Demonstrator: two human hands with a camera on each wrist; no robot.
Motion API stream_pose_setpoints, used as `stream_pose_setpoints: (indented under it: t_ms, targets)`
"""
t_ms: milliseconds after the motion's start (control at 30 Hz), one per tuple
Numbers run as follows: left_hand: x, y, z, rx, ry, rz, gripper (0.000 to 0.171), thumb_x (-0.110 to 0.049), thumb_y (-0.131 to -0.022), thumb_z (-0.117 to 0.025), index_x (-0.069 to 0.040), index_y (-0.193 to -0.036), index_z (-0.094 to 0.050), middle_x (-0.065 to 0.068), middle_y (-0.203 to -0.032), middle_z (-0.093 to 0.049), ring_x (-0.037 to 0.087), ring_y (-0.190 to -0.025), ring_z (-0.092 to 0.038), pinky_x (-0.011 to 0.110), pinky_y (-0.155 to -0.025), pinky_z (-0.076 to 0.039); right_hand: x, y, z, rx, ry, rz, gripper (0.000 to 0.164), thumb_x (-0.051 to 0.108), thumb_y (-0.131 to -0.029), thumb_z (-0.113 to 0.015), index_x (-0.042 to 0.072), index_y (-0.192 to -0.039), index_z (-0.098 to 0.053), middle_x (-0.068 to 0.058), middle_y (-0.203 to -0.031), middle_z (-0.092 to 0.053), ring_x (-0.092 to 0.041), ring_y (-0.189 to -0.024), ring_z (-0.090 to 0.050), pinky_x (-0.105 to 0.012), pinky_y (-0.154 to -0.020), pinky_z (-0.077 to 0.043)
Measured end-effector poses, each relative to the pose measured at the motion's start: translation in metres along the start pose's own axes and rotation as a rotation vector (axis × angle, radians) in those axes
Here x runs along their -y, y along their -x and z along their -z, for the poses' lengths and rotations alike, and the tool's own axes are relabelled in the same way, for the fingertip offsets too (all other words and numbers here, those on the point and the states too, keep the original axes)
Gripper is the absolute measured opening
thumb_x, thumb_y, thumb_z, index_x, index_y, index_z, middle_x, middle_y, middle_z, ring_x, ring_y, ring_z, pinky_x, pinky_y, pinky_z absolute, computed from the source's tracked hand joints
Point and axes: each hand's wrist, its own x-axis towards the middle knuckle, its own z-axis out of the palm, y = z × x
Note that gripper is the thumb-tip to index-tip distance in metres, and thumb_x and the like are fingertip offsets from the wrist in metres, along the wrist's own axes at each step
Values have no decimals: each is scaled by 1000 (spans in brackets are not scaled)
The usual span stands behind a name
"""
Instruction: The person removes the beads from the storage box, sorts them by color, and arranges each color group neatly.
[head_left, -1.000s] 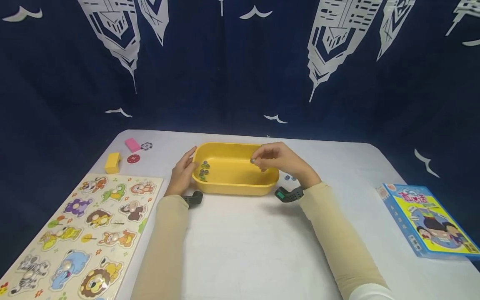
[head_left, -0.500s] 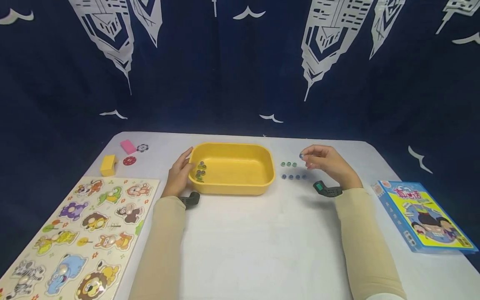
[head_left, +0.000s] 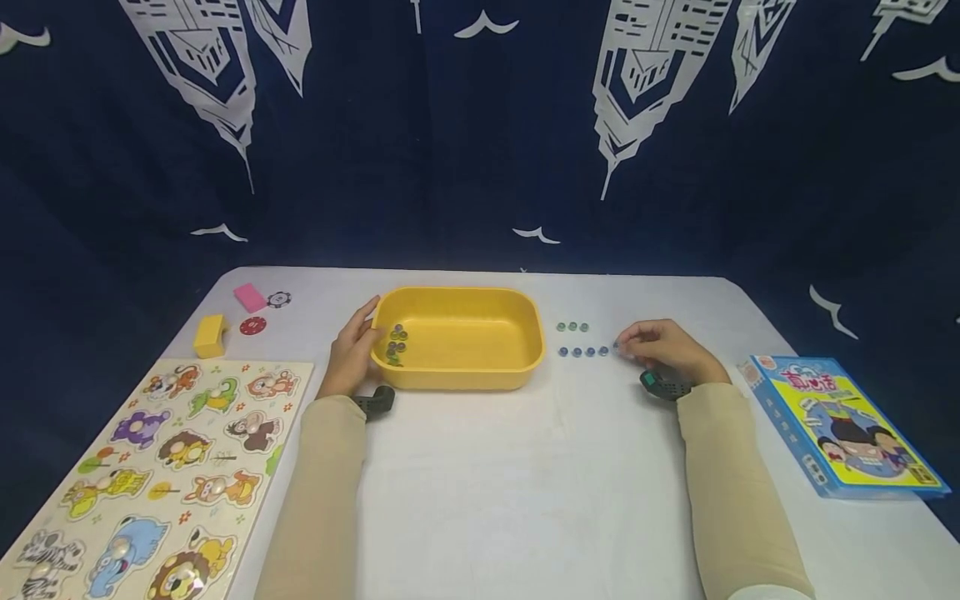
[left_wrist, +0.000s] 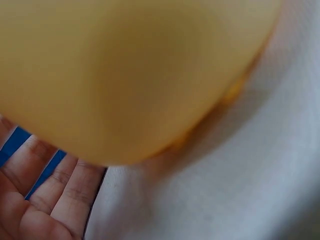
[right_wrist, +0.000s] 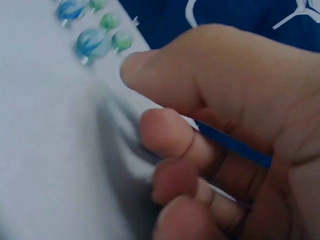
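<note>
A yellow plastic tray (head_left: 457,381) stands near the middle of the table, with several glass marbles (head_left: 396,346) at its left end. My left hand (head_left: 348,350) holds the tray's left end, thumb at the rim and fingers along the outside. In the left wrist view the tray wall hides the fingertips. To the tray's right lie a row of blue marbles (head_left: 577,352) and, behind it, three green marbles (head_left: 573,327). My right hand (head_left: 667,348) is low at the row's right end, a blue marble (head_left: 617,345) right at its fingertips. In the right wrist view thumb and forefinger stand apart, with nothing between them.
A wooden animal puzzle board (head_left: 202,483) covers the left side. Behind it are a yellow block (head_left: 209,336), a pink block (head_left: 250,297), a red chip (head_left: 252,326) and a black-and-white chip (head_left: 279,299). A blue and yellow game box (head_left: 855,433) lies at right.
My right hand has moved from above the tray to the right and lowered a blue marble to the right end of the blue row. The left hand stays at the tray.
</note>
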Motion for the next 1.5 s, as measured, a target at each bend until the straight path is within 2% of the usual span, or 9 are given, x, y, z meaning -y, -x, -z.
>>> stream_pose_setpoints:
  t_ms: [200,333,433,567,667,933,1167,1333,1500]
  targets:
    - [0,2,4,0,19,-28,60,-23,-99,-44,-32,-156,-32,13,-149,-49,31,-138,-45,49,-119,-24,-4,-7,-4,4,51,-12,37,18,-85,-77,-6,-112,-68,1,-85,-66,-12,-71,-53,-26,-61,-50]
    - [1,2,6,-1,29,-31,60,-23,-99,-45,-32,-156,-33,14,-149,-49,31,-137,-46,48,-119,-25,3,-9,-3,6,65,-13,39,18,-86,-76,-5,-115,-66,-1,-85,-62,-13,-67,-53,-27,-59,-51]
    - [2,1,7,-6,30,-24,60,-23,-98,-45,-32,-156,-33,14,-149,-49,31,-137,-46,47,-119,-27,18,-9,-2,-27,98,20,36,19,-89,-72,-3,-118,-64,-6,-88,-62,-16,-63,-54,-28,-59,-51]
    - [2,1,6,-18,28,-12,60,-23,-98,-45,-33,-156,-33,13,-149,-49,31,-137,-46,48,-119,-27,47,-10,-6,-93,128,126,33,19,-92,-68,-3,-116,-65,-9,-91,-65,-18,-63,-55,-30,-63,-49]
    - [1,1,4,-23,21,8,60,-24,-98,-45,-35,-156,-33,12,-150,-49,30,-138,-45,50,-119,-25,71,-11,-16,-97,104,215,28,17,-92,-68,-2,-112,-67,-9,-91,-66,-18,-64,-56,-29,-64,-50]
    - [0,1,0,-24,4,26,60,-27,-97,-44,-37,-155,-33,9,-151,-47,30,-140,-42,51,-119,-24,115,-19,-64,92,-51,368,21,10,-91,-68,-3,-108,-68,-21,-91,-65,-22,-66,-58,-32,-61,-54]
    - [-1,2,1,-17,5,16,60,-27,-97,-44,-36,-155,-33,10,-151,-48,30,-140,-42,52,-119,-24,137,-31,-107,244,-105,366,27,11,-92,-67,-8,-111,-66,-8,-87,-65,-27,-71,-56,-35,-64,-53]
    - [-1,1,2,-14,12,10,59,-28,-97,-44,-36,-155,-34,10,-149,-50,30,-139,-44,51,-119,-24,149,-43,-135,329,-125,378,27,7,-92,-65,-10,-113,-66,-12,-90,-67,-38,-71,-52,-36,-63,-50]
    - [-2,2,2,-14,14,8,59,-27,-98,-44,-35,-155,-34,11,-149,-50,31,-139,-45,51,-119,-23,160,-53,-161,401,-112,361,28,6,-91,-66,-8,-115,-66,-11,-93,-68,-25,-71,-56,-29,-64,-51]
